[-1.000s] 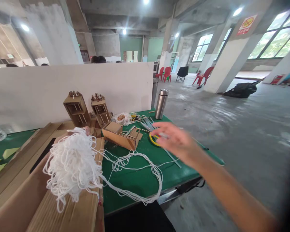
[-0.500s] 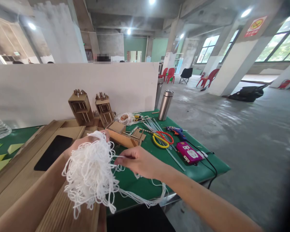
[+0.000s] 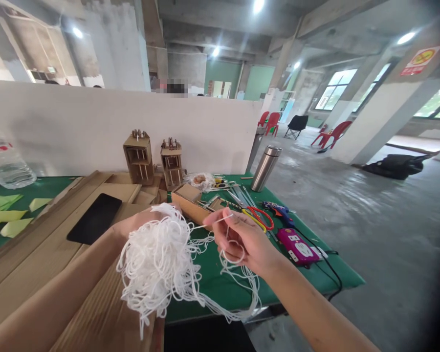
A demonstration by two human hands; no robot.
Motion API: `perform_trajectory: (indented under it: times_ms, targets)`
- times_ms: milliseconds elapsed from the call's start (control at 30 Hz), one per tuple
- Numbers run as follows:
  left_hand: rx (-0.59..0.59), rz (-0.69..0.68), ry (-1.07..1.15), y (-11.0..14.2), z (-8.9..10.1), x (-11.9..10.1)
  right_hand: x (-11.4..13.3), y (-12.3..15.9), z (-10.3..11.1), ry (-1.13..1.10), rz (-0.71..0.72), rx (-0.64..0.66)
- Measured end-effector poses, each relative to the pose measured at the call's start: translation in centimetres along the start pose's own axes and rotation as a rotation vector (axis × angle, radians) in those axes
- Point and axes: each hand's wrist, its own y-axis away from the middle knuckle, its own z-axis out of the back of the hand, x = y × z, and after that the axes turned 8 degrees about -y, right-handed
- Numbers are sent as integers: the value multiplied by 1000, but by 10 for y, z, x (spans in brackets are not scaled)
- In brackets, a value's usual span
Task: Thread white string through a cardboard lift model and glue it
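Your left hand grasps the tangled bundle of white cord, its fingers largely hidden behind the strands, while your right hand pinches a single strand drawn from it, a loop hanging at the fingers. Relative to the bundle, the black phone lies on cardboard to the left, the open cardboard box sits just beyond, and the red-and-yellow-handled scissors rest to the right, past your right hand.
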Motion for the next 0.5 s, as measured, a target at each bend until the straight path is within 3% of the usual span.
perform_trajectory:
  times_ms: [100, 333, 500]
  targets:
    - [109, 66, 66, 2, -2, -3, -1, -2, -2, -26, -16, 0]
    - [72, 277, 165, 14, -10, 6, -2, -17, -7, 50, -9, 8]
    - [116, 334, 30, 21, -1, -7, 3, -29, -11, 125, -29, -5]
